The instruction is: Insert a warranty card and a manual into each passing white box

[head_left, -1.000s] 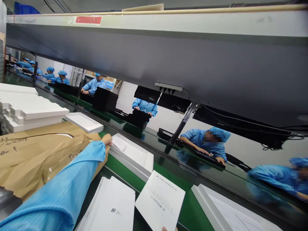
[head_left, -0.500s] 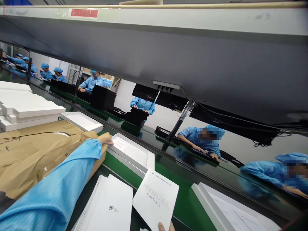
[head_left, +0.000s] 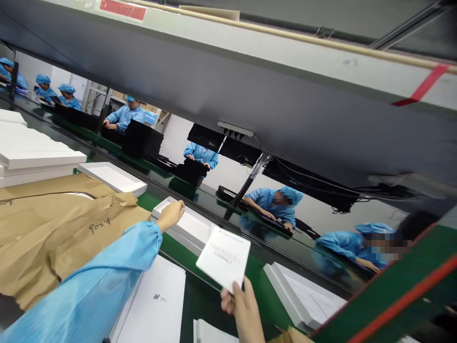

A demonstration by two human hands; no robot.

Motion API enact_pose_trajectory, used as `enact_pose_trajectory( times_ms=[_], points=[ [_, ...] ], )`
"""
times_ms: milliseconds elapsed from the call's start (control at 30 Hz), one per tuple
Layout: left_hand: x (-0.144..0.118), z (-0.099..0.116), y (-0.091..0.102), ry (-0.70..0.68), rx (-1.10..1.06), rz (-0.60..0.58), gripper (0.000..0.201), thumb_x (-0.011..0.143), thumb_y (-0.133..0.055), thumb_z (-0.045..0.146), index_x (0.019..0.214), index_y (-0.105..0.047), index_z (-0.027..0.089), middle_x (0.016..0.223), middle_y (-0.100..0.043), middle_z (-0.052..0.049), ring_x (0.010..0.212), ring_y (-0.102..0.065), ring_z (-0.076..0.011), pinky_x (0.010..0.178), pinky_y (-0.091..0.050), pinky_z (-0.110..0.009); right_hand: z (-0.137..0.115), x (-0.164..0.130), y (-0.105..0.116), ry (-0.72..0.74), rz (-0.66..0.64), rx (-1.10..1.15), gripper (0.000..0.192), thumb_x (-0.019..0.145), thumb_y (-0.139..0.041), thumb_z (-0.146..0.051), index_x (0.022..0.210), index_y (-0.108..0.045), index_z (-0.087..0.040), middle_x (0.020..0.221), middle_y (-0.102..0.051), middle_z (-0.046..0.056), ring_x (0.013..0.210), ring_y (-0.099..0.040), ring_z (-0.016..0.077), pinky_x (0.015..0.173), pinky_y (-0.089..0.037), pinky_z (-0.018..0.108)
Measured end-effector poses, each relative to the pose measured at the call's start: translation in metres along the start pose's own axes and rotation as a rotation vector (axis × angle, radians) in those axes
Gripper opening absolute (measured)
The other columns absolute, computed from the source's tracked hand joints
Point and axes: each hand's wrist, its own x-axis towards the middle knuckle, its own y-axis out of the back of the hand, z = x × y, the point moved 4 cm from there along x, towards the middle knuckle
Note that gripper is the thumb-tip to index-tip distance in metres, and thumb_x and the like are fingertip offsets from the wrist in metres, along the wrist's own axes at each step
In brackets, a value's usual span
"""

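Note:
My right hand (head_left: 243, 309) grips a white manual booklet (head_left: 224, 257) by its lower edge and holds it lifted over the green belt (head_left: 266, 290). My left hand (head_left: 171, 214), at the end of a blue sleeve, rests its fingers on the near left part of an open white box tray (head_left: 193, 227) lying on the belt. A stack of white booklets (head_left: 153, 300) lies just below my left forearm.
Crumpled brown paper (head_left: 53, 233) covers a package at left, with stacked white box lids (head_left: 32, 159) and another tray (head_left: 114, 177) behind. A second white tray (head_left: 303, 295) sits at right. Several people in blue work across the line. A grey shelf (head_left: 250, 90) hangs overhead.
My right hand has raised the manual and moved it toward the tray. My left hand has shifted onto the tray's near part. The view swung right and down.

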Motion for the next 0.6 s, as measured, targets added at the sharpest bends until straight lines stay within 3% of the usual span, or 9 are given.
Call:
enact_pose_trajectory(
  times_ms=[100,200,267,400,500,600],
  points=[
    [-0.023,0.016,-0.015,-0.011,-0.141,-0.027,0.019,0.074,-0.035,0.029,0.079,-0.05,0.018,0.076,-0.062,-0.002,0.064,-0.057,-0.0123,0.054,-0.038,-0.021,-0.015,0.043,-0.012,0.057,0.035,-0.058,0.033,0.062,-0.047,-0.046,0.08,-0.042,-0.019,0.043,-0.047,-0.007,0.034,-0.042,0.0087,0.034,-0.031,0.019],
    [-0.053,0.019,-0.018,-0.021,-0.263,-0.035,0.022,0.075,-0.03,0.03,0.081,-0.048,0.018,0.077,-0.062,-0.003,0.059,-0.058,-0.0109,0.049,-0.038,-0.02,-0.012,0.08,-0.024,0.037,0.094,-0.12,0.025,0.064,-0.044,-0.042,0.071,-0.045,-0.018,0.04,-0.044,-0.008,0.032,-0.04,0.0071,0.034,-0.03,0.017],
    [-0.074,0.01,-0.016,-0.039,-0.329,-0.054,0.022,0.073,-0.032,0.031,0.079,-0.048,0.017,0.074,-0.062,-0.003,0.059,-0.058,-0.0114,0.052,-0.04,-0.021,-0.005,0.093,-0.029,0.021,0.123,-0.167,0.023,0.065,-0.042,-0.04,0.064,-0.045,-0.017,0.038,-0.043,-0.008,0.031,-0.041,0.0065,0.034,-0.028,0.017],
    [-0.099,-0.027,-0.002,0.032,-0.423,-0.045,0.021,0.07,-0.035,0.034,0.075,-0.047,0.018,0.069,-0.06,-0.002,0.059,-0.057,-0.0132,0.059,-0.041,-0.024,0.016,0.098,-0.033,-0.022,0.156,-0.255,0.027,0.068,-0.042,-0.041,0.057,-0.046,-0.016,0.04,-0.047,-0.006,0.035,-0.045,0.0057,0.039,-0.031,0.018],
    [-0.103,-0.045,0.009,0.04,-0.419,-0.028,0.022,0.07,-0.035,0.034,0.078,-0.047,0.018,0.071,-0.06,-0.003,0.061,-0.057,-0.0137,0.059,-0.041,-0.025,0.03,0.103,-0.035,-0.063,0.159,-0.326,0.025,0.073,-0.045,-0.036,0.068,-0.052,-0.014,0.06,-0.056,-0.002,0.049,-0.052,0.0074,0.047,-0.038,0.021],
    [-0.104,-0.046,0.014,0.028,-0.445,-0.033,0.024,0.07,-0.036,0.036,0.08,-0.047,0.017,0.072,-0.06,-0.003,0.061,-0.057,-0.0137,0.059,-0.041,-0.025,0.034,0.115,-0.035,-0.103,0.14,-0.433,0.022,0.076,-0.047,-0.03,0.09,-0.052,-0.015,0.088,-0.055,0.003,0.068,-0.054,0.0123,0.057,-0.044,0.028]
  ],
)
